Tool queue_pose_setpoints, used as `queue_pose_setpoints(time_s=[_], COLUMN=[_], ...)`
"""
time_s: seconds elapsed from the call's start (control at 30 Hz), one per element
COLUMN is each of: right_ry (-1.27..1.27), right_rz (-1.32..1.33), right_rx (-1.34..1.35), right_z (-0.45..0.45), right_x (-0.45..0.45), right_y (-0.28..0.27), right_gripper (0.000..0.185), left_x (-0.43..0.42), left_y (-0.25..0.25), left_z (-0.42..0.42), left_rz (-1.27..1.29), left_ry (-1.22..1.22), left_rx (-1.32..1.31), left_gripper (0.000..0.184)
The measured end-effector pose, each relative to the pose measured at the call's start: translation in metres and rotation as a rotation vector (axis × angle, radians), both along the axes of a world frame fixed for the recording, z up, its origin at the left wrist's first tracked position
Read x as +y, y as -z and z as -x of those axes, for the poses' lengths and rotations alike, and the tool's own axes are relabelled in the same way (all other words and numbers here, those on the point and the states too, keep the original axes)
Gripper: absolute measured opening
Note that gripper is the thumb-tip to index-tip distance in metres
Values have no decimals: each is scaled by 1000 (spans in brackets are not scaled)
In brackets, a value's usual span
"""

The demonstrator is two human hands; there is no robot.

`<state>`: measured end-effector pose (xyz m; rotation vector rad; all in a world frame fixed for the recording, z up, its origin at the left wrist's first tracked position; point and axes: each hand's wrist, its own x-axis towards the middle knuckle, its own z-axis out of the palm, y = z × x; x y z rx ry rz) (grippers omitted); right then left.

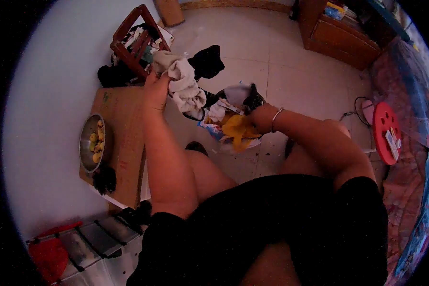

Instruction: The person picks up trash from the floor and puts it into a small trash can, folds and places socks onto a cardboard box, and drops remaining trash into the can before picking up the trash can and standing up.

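Note:
My left hand (156,93) is closed around a bunched, off-white cloth (183,83), held up at the left, level with the top of a cardboard box. A black cloth-like piece (208,62) shows just beyond it; I cannot tell whether the two are joined. On the right, my right hand (262,118) has its fingers curled at a dark, crumpled item (254,99), whose kind is unclear. Beneath and beside that hand is a heap of litter with a yellow peel-like piece (238,129) and white crumpled paper (217,112). A dark-edged, pale-lined container (236,91) lies partly hidden behind it.
On the cardboard box (124,128) to my left stands a metal bowl (84,145) of yellowish fruit. Behind it is a dark red wooden rack (134,45) with clothes. A red round stool (385,128) holding a remote (392,145) stands right, beside bedding. A wooden cabinet (338,40) is at the back.

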<state>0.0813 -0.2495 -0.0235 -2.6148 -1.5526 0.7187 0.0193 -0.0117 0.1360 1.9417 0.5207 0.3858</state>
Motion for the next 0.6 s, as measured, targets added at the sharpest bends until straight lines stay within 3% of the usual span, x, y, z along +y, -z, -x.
queue_pose_setpoints(time_s=[0.07,0.27,0.37,0.6], right_ry=[43,27,-9,112], right_rz=[241,194,322,216], right_rx=[6,-32,7,82], right_z=[1,13,6,1], right_x=[3,7,14,12], right_y=[15,7,31,49], right_gripper=[31,35,39,41], left_x=[13,21,47,52], left_y=[11,22,51,60], left_z=[-7,-16,-31,-34], left_rz=[-97,45,91,129], left_ry=[-41,-47,46,91], left_rx=[26,-48,-118,-214], left_gripper=[44,47,48,49])
